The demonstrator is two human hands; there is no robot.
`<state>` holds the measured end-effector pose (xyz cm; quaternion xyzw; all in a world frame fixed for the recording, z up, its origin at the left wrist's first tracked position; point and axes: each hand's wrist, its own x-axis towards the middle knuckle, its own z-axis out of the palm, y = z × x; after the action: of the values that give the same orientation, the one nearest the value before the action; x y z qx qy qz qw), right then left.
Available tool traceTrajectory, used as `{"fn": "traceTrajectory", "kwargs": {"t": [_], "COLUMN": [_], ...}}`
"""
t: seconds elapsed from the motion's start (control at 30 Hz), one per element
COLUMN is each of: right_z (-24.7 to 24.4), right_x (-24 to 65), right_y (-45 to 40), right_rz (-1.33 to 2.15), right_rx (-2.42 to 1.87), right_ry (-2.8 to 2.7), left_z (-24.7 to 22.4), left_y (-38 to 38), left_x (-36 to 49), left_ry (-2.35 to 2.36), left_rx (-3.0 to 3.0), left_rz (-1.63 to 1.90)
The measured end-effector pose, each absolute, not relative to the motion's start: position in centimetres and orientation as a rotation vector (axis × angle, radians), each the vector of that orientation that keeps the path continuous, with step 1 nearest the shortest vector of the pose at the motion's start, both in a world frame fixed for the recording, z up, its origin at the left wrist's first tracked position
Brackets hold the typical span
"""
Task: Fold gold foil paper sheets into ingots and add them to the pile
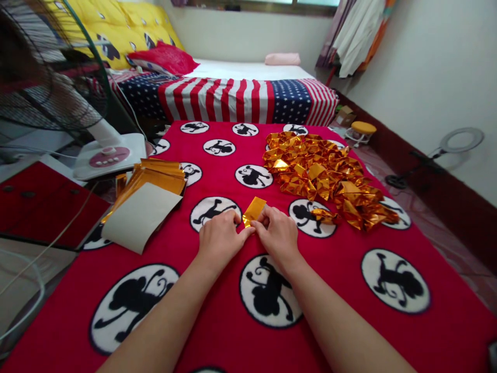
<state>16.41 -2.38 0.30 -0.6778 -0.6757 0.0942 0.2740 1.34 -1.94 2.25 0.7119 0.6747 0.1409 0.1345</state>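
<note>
Between my hands is a small folded piece of gold foil paper (254, 209), held just above the red cloth. My left hand (220, 233) pinches its lower left edge with thumb and fingers. On the other side my right hand (277, 233) grips the lower right edge, its thumb close to the left one. To the left lies a stack of flat gold foil sheets (161, 173), with a pale sheet (137, 215) face down on top. A large heap of folded gold foil pieces (318, 171) spreads at the right, and one folded piece (325, 215) lies nearer my right hand.
The red cloth (334, 290) with black monkey figures covers the table. At the left stands a fan (108, 155) with a white base. Behind the table is a bed with a striped cover (217, 98). A yellow stool (364, 127) and a ring light (462, 140) stand right.
</note>
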Motion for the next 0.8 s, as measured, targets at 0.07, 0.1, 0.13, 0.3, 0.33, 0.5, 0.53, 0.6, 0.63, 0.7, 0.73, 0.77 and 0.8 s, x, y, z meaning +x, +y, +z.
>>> {"fn": "traceTrajectory", "kwargs": {"t": [0.07, 0.1, 0.13, 0.3, 0.33, 0.5, 0.53, 0.6, 0.63, 0.7, 0.73, 0.77, 0.8], "right_z": [0.2, 0.1, 0.1, -0.1, -0.1, -0.3, -0.3, -0.3, -0.3, -0.2, -0.2, -0.1, 0.0], "right_x": [16.4, 16.4, 16.4, 16.3, 16.3, 16.9, 17.1, 17.5, 17.7, 17.9, 18.0, 18.1, 18.1], "right_y": [-2.4, -2.4, -2.4, -2.5, -2.5, -2.1, -1.9, -1.5, -1.3, -1.0, -0.9, -0.9, -0.9], "right_rz": [0.247, 0.245, 0.245, 0.235, 0.22, 0.226, 0.246, 0.294, 0.321, 0.373, 0.397, 0.42, 0.439], "right_rx": [-1.818, -1.816, -1.815, -1.805, -1.804, -1.721, -1.703, -1.685, -1.685, -1.694, -1.701, -1.71, -1.722], "right_ry": [-1.81, -1.806, -1.802, -1.74, -1.707, -1.59, -1.58, -1.563, -1.557, -1.555, -1.554, -1.551, -1.548], "left_z": [2.4, 2.4, 2.3, 1.9, 1.8, 1.0, 0.7, 0.3, 0.0, -0.3, -0.4, -0.5, -0.5], "left_y": [-2.0, -2.0, -2.1, -2.4, -2.4, -1.5, -1.1, -0.3, 0.2, 0.9, 1.2, 1.5, 1.7], "left_x": [1.5, 1.6, 1.6, 1.8, 1.8, 0.9, 0.6, -0.2, -0.5, -1.2, -1.5, -1.7, -2.0], "left_ry": [1.979, 1.975, 1.962, 1.886, 1.878, 1.716, 1.658, 1.538, 1.456, 1.313, 1.275, 1.246, 1.229], "left_rx": [2.053, 2.056, 2.06, 2.072, 2.069, 2.13, 2.146, 2.162, 2.168, 2.198, 2.219, 2.242, 2.262], "left_rz": [0.355, 0.35, 0.359, 0.535, 0.571, 0.724, 0.754, 0.816, 0.852, 0.894, 0.912, 0.923, 0.935]}}
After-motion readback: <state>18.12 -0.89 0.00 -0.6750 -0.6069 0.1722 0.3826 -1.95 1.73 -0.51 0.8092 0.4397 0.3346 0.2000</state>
